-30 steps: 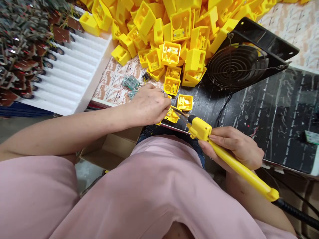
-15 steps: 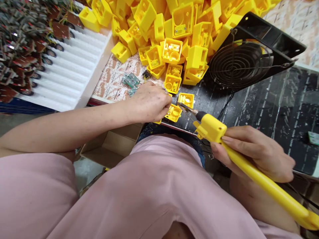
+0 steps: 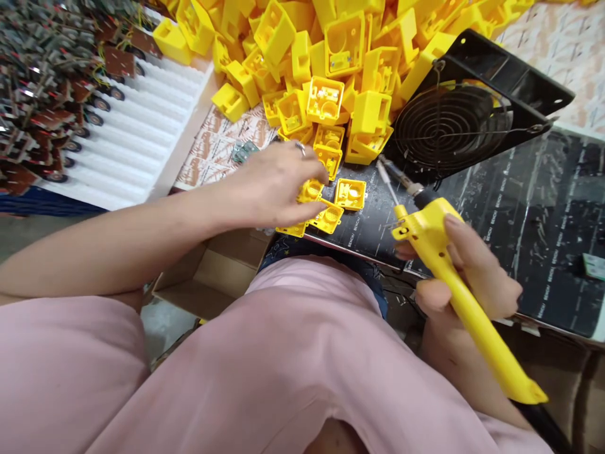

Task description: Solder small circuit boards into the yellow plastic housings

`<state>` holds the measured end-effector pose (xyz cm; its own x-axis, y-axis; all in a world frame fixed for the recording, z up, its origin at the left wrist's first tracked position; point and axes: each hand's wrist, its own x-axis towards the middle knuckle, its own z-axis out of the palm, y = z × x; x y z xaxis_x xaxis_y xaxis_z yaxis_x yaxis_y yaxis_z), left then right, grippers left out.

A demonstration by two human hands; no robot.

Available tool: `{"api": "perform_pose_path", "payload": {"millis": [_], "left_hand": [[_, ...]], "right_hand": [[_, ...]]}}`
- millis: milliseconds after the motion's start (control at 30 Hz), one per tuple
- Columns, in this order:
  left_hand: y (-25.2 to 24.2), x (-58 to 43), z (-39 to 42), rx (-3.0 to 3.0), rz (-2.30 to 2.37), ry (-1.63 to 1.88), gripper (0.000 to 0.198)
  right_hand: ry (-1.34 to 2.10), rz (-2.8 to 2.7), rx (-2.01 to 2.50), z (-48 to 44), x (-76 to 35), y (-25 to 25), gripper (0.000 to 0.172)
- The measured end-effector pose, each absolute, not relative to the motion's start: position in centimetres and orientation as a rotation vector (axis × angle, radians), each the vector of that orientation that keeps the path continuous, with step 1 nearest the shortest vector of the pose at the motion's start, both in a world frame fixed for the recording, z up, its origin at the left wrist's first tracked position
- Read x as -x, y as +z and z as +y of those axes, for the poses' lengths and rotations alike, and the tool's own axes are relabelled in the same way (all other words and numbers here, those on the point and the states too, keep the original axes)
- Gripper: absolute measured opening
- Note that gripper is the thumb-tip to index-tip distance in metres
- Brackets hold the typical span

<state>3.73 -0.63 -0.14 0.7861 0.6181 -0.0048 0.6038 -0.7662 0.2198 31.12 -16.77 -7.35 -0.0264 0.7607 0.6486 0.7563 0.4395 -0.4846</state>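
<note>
My left hand point(image 3: 276, 183) rests over small yellow plastic housings point(image 3: 326, 217) at the near edge of the black mat point(image 3: 520, 221), its fingers pinched on one small housing point(image 3: 309, 189). Another housing point(image 3: 350, 193) lies just right of it. My right hand point(image 3: 467, 268) grips a yellow soldering iron point(image 3: 454, 284), whose metal tip point(image 3: 390, 176) points up and away toward the fan, apart from the housings.
A large heap of yellow housings point(image 3: 340, 57) fills the back. A black fan point(image 3: 449, 126) leans at the right of it. A white ribbed tray point(image 3: 137, 139) with circuit boards point(image 3: 42, 82) is on the left. An open cardboard box point(image 3: 212, 277) sits below the table edge.
The soldering iron has swung away from the housing, its tip now pointing toward the fan. My left hand has shifted slightly back and regripped a small housing.
</note>
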Motion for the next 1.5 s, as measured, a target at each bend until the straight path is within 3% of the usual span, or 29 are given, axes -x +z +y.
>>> {"api": "perform_pose_path", "payload": {"millis": [100, 167, 333, 433, 500, 667, 767, 867, 933, 1000, 1167, 1267, 1400, 1500], "left_hand": [[1.0, -2.1, 0.3, -2.654, 0.884, 0.34, 0.037], [0.3, -1.7, 0.3, -2.646, 0.762, 0.312, 0.038], [-4.9, -2.6, -2.2, -2.936, 0.54, 0.021, 0.061], [-6.1, -1.3, -3.8, -3.058, 0.501, 0.077, 0.048], [-4.9, 1.4, -4.5, -3.062, 0.42, 0.07, 0.04], [1.2, 7.8, -4.2, -2.901, 0.385, -0.174, 0.027], [1.7, 5.4, -2.9, -2.904, 0.617, -0.123, 0.037], [-0.7, -0.8, -0.7, -2.807, 1.329, 0.095, 0.044], [-2.3, -4.3, 0.8, -2.765, 1.435, 0.081, 0.045], [-3.1, -6.1, 2.1, -2.819, 1.336, 0.05, 0.043], [-2.4, -6.1, 3.0, -2.985, 0.671, -0.171, 0.049], [-2.9, -5.2, 1.9, -2.912, 0.381, -0.087, 0.052], [-4.6, -2.7, -0.5, -2.747, 0.725, 0.412, 0.05], [-6.3, -1.9, -2.5, -2.754, 0.825, 0.487, 0.067]], "right_hand": [[-0.114, -1.844, 1.291, -16.6, -31.3, -7.1, 0.041], [-0.208, -1.845, 1.304, -16.2, -31.2, -6.8, 0.031], [-0.215, -1.94, 1.232, -13.9, -30.2, -6.5, 0.039], [-0.344, -2.024, 1.252, -12.3, -29.6, -7.2, 0.018], [-0.354, -2.01, 1.248, -11.6, -29.4, -7.9, 0.013], [-0.185, -2.028, 1.214, -10.6, -29.3, -9.2, 0.046], [-0.128, -2.077, 1.178, -9.5, -28.8, -9.4, 0.056], [-0.092, -2.129, 1.153, -8.4, -28.3, -9.4, 0.049], [-0.052, -2.136, 1.178, -8.3, -28.3, -9.4, 0.041], [-0.008, -2.106, 1.217, -8.8, -28.6, -9.3, 0.041], [0.032, -2.01, 1.211, -10.8, -29.4, -8.6, 0.057], [0.051, -2.081, 1.235, -11.0, -29.6, -8.5, 0.049], [0.052, -2.08, 1.225, -10.9, -29.8, -9.3, 0.049], [0.025, -2.042, 1.197, -10.8, -29.5, -9.9, 0.056]]}}
